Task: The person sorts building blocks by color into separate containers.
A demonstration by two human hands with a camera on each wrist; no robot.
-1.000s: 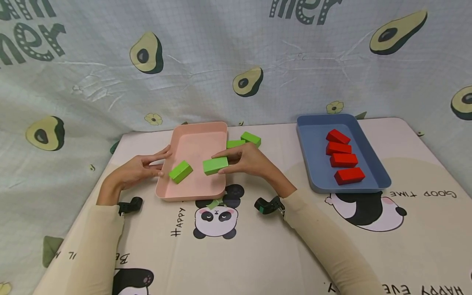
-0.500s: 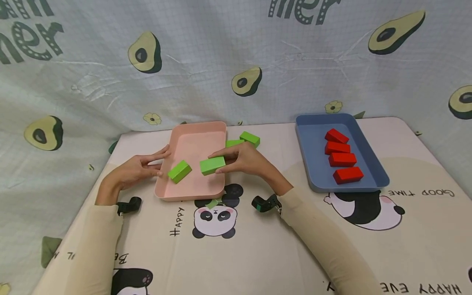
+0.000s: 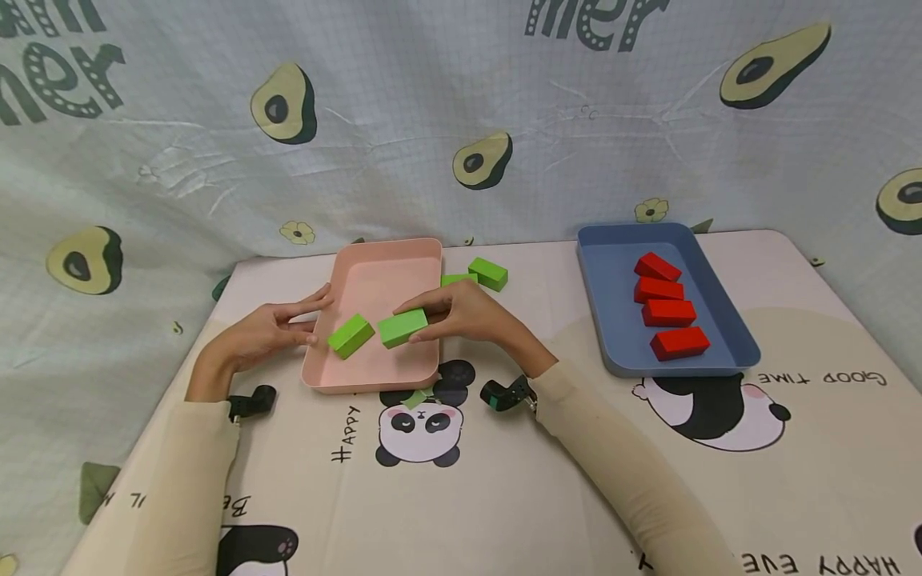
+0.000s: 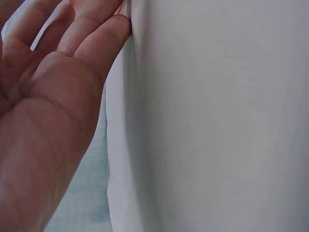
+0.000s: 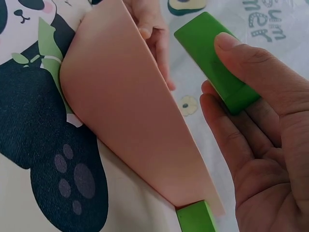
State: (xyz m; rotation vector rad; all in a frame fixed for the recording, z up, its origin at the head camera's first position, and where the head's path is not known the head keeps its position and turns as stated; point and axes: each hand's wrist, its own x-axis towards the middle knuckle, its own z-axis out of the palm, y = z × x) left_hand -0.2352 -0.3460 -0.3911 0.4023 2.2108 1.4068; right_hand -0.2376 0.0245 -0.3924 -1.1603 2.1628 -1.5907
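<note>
My right hand (image 3: pixel 468 314) pinches a green block (image 3: pixel 403 328) between thumb and fingers, over the pink tray (image 3: pixel 389 272). In the right wrist view that green block (image 5: pixel 207 58) is held above the tray's rim, the thumb lying on its face. Another green block (image 3: pixel 351 336) lies aslant inside the tray, close to its left wall. My left hand (image 3: pixel 266 332) rests its extended fingertips against the tray's left side. Past the tray's right wall are two more green blocks, one in full sight (image 3: pixel 488 274) and one partly covered by the tray and my right hand.
At the right stands a blue tray (image 3: pixel 598 312) with several red blocks (image 3: pixel 670 313) in a column. A patterned cloth (image 3: pixel 533 480) covers the table. Behind the table's far edge hangs an avocado-print curtain (image 3: pixel 389 120).
My right hand has carried the green block leftward over the pink tray, nearer to the block lying there, and it has tilted slightly. My left hand has stayed at the tray's side.
</note>
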